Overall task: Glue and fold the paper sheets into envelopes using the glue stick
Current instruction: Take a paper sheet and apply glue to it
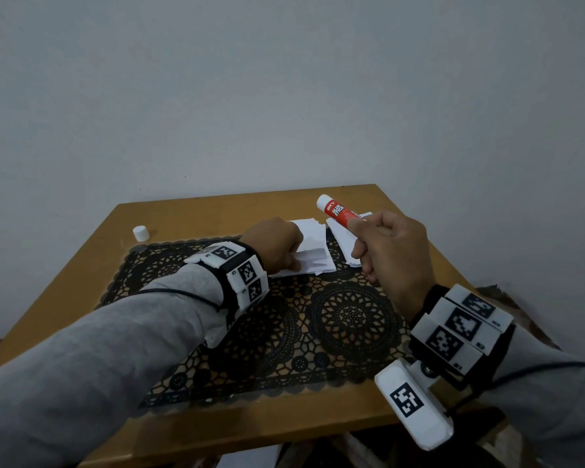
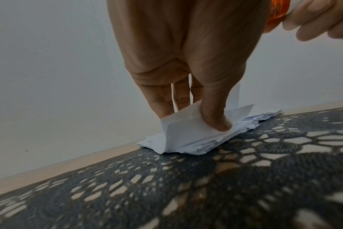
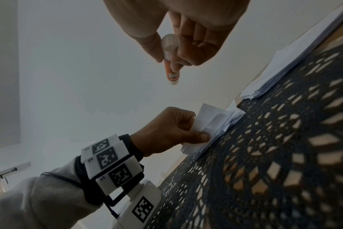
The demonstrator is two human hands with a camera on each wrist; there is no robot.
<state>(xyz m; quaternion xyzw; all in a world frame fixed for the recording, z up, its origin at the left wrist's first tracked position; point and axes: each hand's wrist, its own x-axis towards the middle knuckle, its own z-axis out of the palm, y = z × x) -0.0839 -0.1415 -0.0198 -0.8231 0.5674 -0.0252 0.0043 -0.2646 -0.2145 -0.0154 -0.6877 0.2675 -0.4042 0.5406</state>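
Observation:
My left hand (image 1: 277,246) pinches a folded white paper sheet (image 2: 186,124) on top of a pile of small folded papers (image 1: 313,255) at the far side of the mat; thumb (image 2: 215,111) in front, fingers behind. In the right wrist view the same left hand (image 3: 172,130) holds the paper (image 3: 211,122) against the pile. My right hand (image 1: 385,244) is raised above the table and grips a red and white glue stick (image 1: 338,211), uncapped end toward the wrist (image 3: 169,41). A second stack of flat white sheets (image 1: 343,241) lies just right of the pile.
The white glue cap (image 1: 141,233) stands on the wooden table (image 1: 81,265) at the far left, off the mat. A black lace mat (image 1: 318,325) covers the middle of the table. A grey wall rises right behind the table's far edge.

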